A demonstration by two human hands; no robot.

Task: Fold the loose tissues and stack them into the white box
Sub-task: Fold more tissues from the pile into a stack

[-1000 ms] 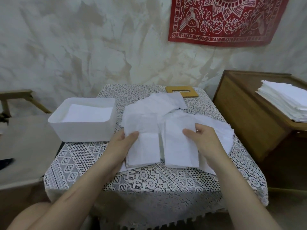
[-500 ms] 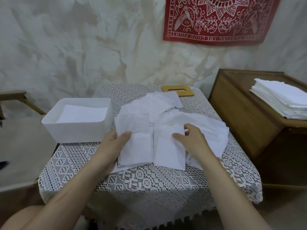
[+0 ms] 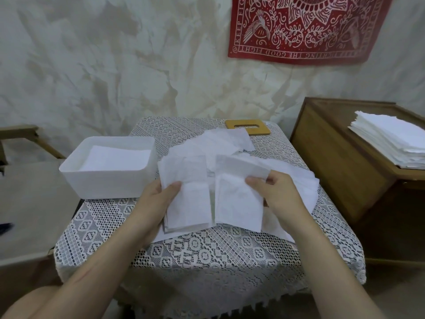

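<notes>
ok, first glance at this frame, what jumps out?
Two hands work mid lace-covered table: the left hand grips a folded tissue stack, the right hand pinches a tissue beside it. The white box sits at the table's left edge, folded sheets inside. A red patterned cloth hangs on the wall, top right.

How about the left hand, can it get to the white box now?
Probably yes: the white box sits open-topped just left of the left hand, nothing between them, though it grips the folded tissue stack.

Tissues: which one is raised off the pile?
The tissue in the right hand, its upper edge raised; the stack held by the left hand lies flat.
</notes>
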